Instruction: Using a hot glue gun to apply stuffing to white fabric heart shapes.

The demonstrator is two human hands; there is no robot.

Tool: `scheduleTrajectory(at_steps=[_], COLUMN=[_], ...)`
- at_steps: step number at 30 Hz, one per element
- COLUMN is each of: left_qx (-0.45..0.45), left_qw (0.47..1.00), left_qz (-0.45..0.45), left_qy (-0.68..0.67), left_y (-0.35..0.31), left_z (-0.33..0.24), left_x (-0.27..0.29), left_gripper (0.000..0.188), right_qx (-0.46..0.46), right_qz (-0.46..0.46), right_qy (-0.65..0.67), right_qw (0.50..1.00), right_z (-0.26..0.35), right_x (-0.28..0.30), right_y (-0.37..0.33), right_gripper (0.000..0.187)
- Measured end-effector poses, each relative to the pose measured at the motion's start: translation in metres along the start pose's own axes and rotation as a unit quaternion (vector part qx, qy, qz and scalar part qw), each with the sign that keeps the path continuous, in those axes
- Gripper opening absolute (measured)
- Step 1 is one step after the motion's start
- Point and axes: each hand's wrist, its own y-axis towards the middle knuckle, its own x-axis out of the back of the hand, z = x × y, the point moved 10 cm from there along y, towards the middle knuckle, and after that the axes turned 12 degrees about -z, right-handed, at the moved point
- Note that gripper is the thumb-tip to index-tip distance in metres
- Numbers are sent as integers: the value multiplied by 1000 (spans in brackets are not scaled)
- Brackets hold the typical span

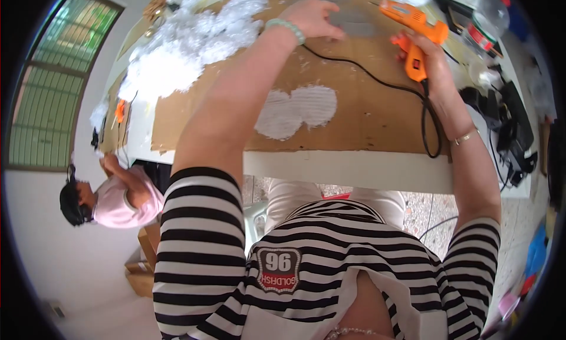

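Note:
My right hand (pixel 435 63) grips the handle of an orange hot glue gun (pixel 407 15), its nozzle pointing left over the far part of the cardboard sheet (pixel 365 127). Out of the handle's base comes a black cord (pixel 377 79), which loops near the table edge and runs left to my left wrist. My left hand (pixel 312 18) reaches over a grey patch (pixel 356 23) on the cardboard, fingers apart and nothing visible between them. A white ribbed fabric piece with two rounded lobes and frayed edges (pixel 298 111) lies nearer me, touched by neither hand.
White fluffy material (pixel 188 45) is heaped at the left. A clear plastic bottle (pixel 489 24) and black devices with cables (pixel 513 125) crowd the right side. At the far left sits another person in a pink shirt (pixel 127 198), near a second orange tool (pixel 121 110).

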Motion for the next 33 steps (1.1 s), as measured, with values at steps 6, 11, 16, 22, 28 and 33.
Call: scheduleTrajectory(at_steps=[6, 11, 16, 22, 28, 33], left_qx=[55, 60, -30, -31, -117, -86], left_qw=[998, 994, 968, 921, 859, 849], left_qz=[-10, -62, -220, -384, -491, -460], left_qy=[-35, -60, 118, 58, -90, -244], left_y=[-3, -3, -10, -23, -41, -75], left_z=[8, 3, -20, -25, -11, -5], left_x=[6, 18, 43, 97, 133, 148], left_gripper=[72, 27, 23, 20, 23, 27], right_qx=[-6, -12, -13, -5, -2, 5], right_qz=[-18, 1, 3, -11, -15, 1], right_qy=[9, 18, 11, -1, -10, -13], right_qw=[1000, 1000, 1000, 1000, 1000, 1000], right_z=[3, 0, 3, 5, 4, 2], right_x=[-1, -4, -6, -4, 2, 5], right_y=[-7, -4, -5, -5, -5, -2], right_gripper=[29, 28, 27, 28, 28, 28])
